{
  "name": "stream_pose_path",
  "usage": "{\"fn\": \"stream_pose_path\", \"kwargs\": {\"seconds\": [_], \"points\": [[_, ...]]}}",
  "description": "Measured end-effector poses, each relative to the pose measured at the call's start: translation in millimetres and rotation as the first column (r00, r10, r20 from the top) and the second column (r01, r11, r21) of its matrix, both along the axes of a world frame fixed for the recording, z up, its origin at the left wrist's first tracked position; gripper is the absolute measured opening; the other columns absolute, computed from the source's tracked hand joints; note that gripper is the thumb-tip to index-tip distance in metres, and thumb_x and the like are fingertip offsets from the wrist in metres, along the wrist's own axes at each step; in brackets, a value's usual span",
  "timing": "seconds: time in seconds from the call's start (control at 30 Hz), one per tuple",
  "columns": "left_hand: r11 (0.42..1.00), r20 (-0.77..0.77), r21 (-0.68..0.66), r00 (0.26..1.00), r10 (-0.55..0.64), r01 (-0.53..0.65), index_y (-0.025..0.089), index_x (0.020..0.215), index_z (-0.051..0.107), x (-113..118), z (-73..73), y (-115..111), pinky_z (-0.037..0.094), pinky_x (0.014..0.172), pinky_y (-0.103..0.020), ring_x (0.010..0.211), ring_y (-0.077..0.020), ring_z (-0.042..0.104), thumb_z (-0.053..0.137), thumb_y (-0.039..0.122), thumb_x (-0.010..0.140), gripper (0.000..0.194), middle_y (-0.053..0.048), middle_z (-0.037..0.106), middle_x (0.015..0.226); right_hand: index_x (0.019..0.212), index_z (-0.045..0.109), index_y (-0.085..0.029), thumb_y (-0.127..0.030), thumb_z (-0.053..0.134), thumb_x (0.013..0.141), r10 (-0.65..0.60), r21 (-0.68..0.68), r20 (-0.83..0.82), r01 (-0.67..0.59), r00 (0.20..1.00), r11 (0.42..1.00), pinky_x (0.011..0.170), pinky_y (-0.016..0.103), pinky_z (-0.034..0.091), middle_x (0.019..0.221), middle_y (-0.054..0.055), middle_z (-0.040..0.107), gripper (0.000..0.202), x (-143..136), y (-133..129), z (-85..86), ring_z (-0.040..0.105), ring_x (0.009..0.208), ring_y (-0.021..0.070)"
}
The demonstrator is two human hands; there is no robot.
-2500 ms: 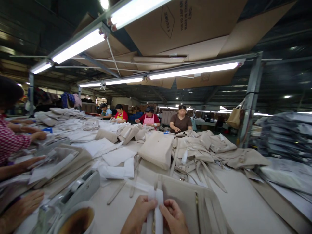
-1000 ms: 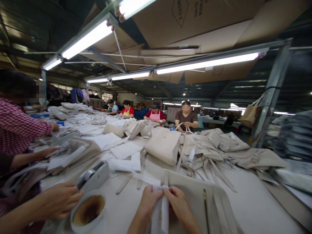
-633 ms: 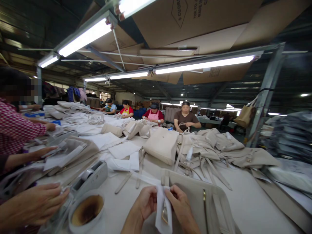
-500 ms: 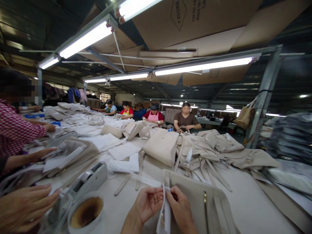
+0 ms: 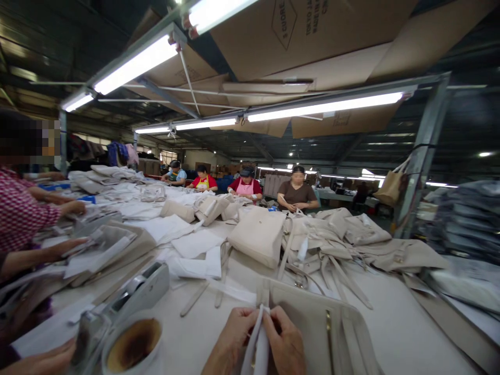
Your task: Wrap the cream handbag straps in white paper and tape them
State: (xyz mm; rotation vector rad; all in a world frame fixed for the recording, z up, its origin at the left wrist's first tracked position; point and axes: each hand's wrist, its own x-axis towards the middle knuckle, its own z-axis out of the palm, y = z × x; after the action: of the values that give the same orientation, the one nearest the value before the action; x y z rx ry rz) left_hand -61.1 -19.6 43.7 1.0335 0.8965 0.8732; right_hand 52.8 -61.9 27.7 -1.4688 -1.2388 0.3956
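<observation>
A beige bag [image 5: 302,312] lies flat in front of me, a gold-coloured zip [image 5: 328,325] on its right part. Up its left side runs a strap [image 5: 263,291], which meets a strip of white wrapping [image 5: 261,349] between my hands. My left hand [image 5: 230,336] pinches the top of this wrapped strap from the left, fingers curled. From the right, my right hand [image 5: 284,338] pinches the same spot with thumb and fingertips. A bit of metal shows inside the wrapping lower down. The fingertips partly hide the fold.
To my left stand a tape dispenser [image 5: 146,291] and a white cup [image 5: 159,341] with brown residue. A co-worker's hand [image 5: 50,359] is beside them. Beige bags [image 5: 258,234], loose straps and white sheets [image 5: 195,242] are heaped ahead; a metal post [image 5: 424,151] rises at right.
My left hand has turned and closed from a looser, palm-up pose into a pinch, and the white wrapping is drawn in at the top. The co-worker's near hand has moved down beside the tape dispenser.
</observation>
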Motion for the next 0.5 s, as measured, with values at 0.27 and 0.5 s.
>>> {"fn": "stream_pose_path", "kwargs": {"seconds": [0.27,0.5], "points": [[0.991,0.299,-0.127,0.954,-0.011,0.051,0.017,0.067,0.059,9.1,-3.9,-4.5,0.038,0.056,-0.029,0.054,-0.0171,0.055,0.085,0.045,0.048,0.042,0.001,0.056,0.051,0.061,0.047,-0.027,-0.052,0.048,0.081,-0.121,-0.053,0.149,0.130,0.981,0.990,0.058,0.029,0.035,0.058,0.001,0.060,0.033,-6.6,1.0,-2.3,0.056,0.059,0.0216],[0.999,0.265,-0.052,0.964,0.000,0.014,0.018,0.063,0.055,10.9,-8.0,-1.0,0.036,0.053,-0.026,0.048,-0.0113,0.046,0.083,0.049,0.047,0.045,0.004,0.052,0.051,0.077,0.057,-0.025,-0.041,0.043,0.085,0.112,-0.042,0.192,-0.105,0.975,0.994,0.069,0.029,0.041,0.075,0.005,0.068,0.022,-3.3,-4.4,-1.8,0.064,0.073,0.0230]]}}
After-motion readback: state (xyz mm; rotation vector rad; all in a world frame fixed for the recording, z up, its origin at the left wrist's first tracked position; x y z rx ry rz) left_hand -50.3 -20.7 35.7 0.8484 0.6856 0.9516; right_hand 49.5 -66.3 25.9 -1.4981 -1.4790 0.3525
